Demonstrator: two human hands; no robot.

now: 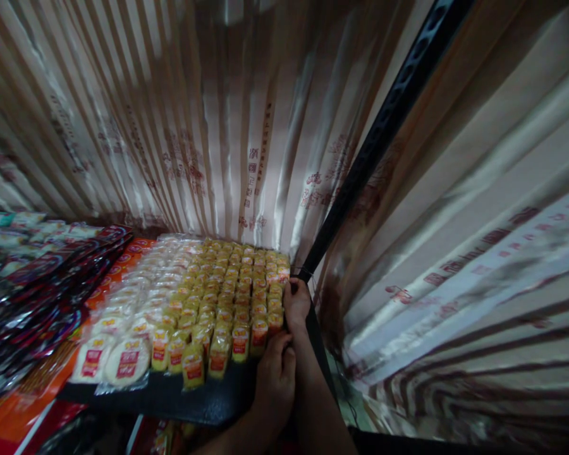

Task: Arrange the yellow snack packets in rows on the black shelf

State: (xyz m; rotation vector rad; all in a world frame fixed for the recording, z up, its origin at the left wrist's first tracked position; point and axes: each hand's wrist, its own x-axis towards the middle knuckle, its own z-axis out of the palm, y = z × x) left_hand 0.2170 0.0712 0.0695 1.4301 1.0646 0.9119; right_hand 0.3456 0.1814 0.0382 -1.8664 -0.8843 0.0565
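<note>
Left hand (274,376): held nearer the body, fingers bent; grip obscured. Right hand (298,304): extended beyond the left, thumb and fingers curled. Left forearm (237,437): bare, angled in from the left. Right forearm (320,392): bare, stretched out close beside the left hand.

Bare hands (274,373), bare forearms (321,385) narrowing toward the wrists (298,327)

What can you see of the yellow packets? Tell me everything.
The yellow packets look plastic-wrapped, with reddish labels facing front. They stand packed in rows on a dark tabletop, front edge uneven. White round packets adjoin them on the left; the left hand is by their front right corner, the right hand by their right edge, contact unclear.
</note>
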